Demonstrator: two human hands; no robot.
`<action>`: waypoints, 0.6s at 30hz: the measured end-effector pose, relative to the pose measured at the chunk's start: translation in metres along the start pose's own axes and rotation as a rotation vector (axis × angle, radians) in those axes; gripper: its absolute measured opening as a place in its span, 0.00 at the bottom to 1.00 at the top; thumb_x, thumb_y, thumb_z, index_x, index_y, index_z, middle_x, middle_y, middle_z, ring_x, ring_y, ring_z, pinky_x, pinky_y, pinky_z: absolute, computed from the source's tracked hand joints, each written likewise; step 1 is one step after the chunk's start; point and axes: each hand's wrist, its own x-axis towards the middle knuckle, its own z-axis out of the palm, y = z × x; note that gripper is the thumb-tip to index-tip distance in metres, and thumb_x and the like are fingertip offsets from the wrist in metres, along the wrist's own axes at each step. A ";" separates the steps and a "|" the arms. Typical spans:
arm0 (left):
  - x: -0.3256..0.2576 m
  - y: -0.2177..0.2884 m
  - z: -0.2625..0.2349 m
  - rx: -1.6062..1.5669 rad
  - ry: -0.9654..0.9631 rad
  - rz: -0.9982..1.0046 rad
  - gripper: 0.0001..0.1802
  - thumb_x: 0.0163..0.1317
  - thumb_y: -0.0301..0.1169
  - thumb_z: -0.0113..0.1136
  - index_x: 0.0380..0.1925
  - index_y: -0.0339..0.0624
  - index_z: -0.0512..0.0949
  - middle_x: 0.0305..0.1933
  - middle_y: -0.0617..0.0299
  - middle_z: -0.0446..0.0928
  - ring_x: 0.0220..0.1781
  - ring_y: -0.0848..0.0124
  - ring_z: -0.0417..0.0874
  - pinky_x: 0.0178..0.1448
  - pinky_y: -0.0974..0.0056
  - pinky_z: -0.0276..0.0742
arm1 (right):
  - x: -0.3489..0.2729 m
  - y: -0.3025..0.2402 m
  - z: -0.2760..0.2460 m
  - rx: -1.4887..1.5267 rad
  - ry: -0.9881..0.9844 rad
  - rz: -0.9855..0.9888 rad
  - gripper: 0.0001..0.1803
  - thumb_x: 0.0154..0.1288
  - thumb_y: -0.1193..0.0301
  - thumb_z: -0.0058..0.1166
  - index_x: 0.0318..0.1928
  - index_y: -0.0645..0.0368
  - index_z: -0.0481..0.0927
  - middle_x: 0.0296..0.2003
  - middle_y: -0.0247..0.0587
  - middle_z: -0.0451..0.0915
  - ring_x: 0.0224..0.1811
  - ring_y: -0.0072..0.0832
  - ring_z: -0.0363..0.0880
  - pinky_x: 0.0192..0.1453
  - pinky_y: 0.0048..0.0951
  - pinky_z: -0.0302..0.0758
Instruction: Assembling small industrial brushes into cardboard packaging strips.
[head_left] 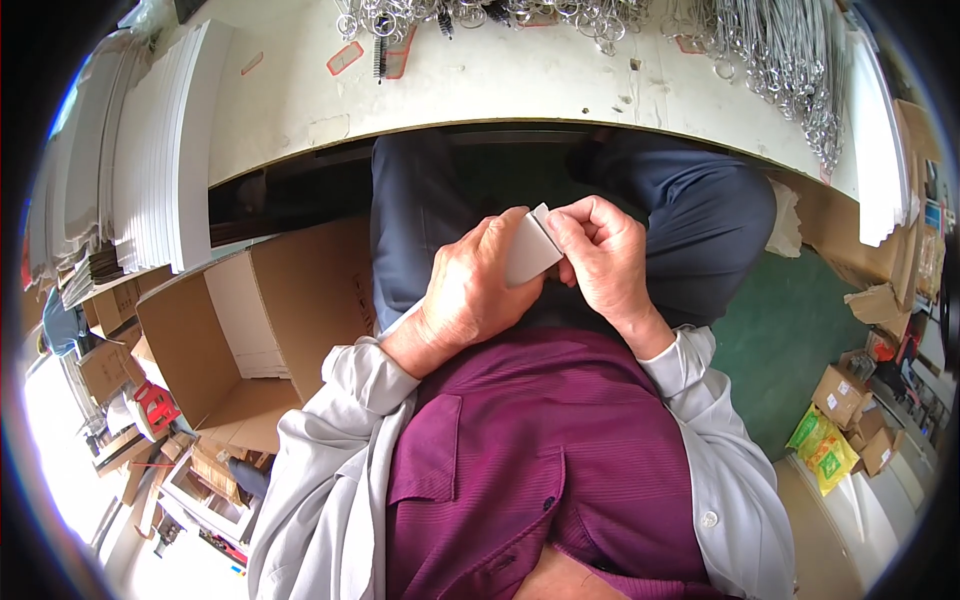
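Above my lap, my left hand [472, 280] is wrapped round a slim white carton [531, 252], its narrow end tilted up and away from me. A white edge along my left wrist looks like the carton's other end, mostly hidden by the hand and sleeve. At the near end's raised flap, my right hand [604, 258] pinches with thumb and bent fingers against the carton's edge. What lies under those fingertips is hidden.
The white table [480, 90] ahead carries bunches of wire-handled brushes with ring ends [785, 75]. Stacked white cartons [165, 150] stand at the left; more white card [878, 150] at the right. An open cardboard box [300, 310] sits beside my left leg. A yellow-green bag [825, 447] lies at right.
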 end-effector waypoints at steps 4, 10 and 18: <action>0.000 0.002 0.000 0.014 0.004 -0.001 0.35 0.49 0.27 0.76 0.58 0.34 0.75 0.48 0.45 0.84 0.46 0.48 0.89 0.48 0.53 0.87 | -0.002 0.004 0.003 -0.164 0.031 -0.142 0.07 0.73 0.74 0.62 0.36 0.65 0.82 0.24 0.33 0.83 0.20 0.12 0.76 0.23 0.19 0.71; 0.001 -0.001 -0.001 0.014 0.081 0.062 0.32 0.51 0.28 0.73 0.58 0.37 0.74 0.43 0.46 0.84 0.42 0.47 0.89 0.43 0.50 0.88 | -0.009 0.011 0.006 -0.305 0.012 -0.316 0.09 0.74 0.71 0.62 0.45 0.67 0.85 0.29 0.40 0.86 0.31 0.19 0.84 0.36 0.24 0.80; 0.000 -0.002 -0.005 -0.022 0.077 0.001 0.33 0.52 0.31 0.76 0.58 0.35 0.75 0.45 0.45 0.84 0.44 0.48 0.89 0.45 0.53 0.88 | -0.007 0.012 0.007 -0.517 -0.074 -0.596 0.22 0.73 0.68 0.62 0.62 0.69 0.80 0.37 0.56 0.86 0.37 0.43 0.87 0.42 0.36 0.81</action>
